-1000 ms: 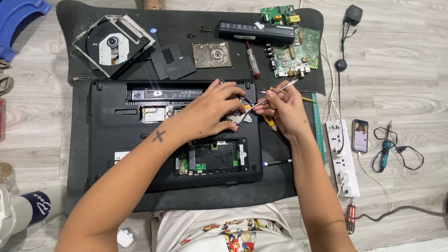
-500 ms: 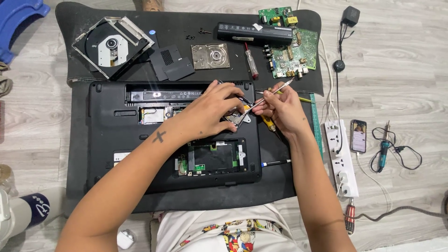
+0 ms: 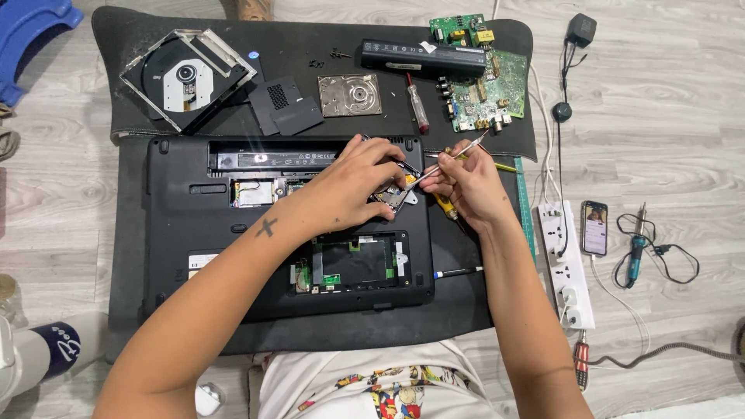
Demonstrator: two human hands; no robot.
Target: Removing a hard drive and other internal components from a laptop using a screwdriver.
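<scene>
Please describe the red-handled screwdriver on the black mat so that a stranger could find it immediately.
Start at the black mat above the opened laptop. Between the silver hard drive and the green circuit board lies the screwdriver; it alone there has a red handle.

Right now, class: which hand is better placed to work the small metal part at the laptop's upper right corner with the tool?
Probably the right hand: it holds the thin metal tool, tip at the metal part. The left hand rests on the laptop by that part.

Bare forearms, cross tattoo [image 3: 267, 227] on left forearm, white cartoon-print shirt [image 3: 372, 388]
</scene>
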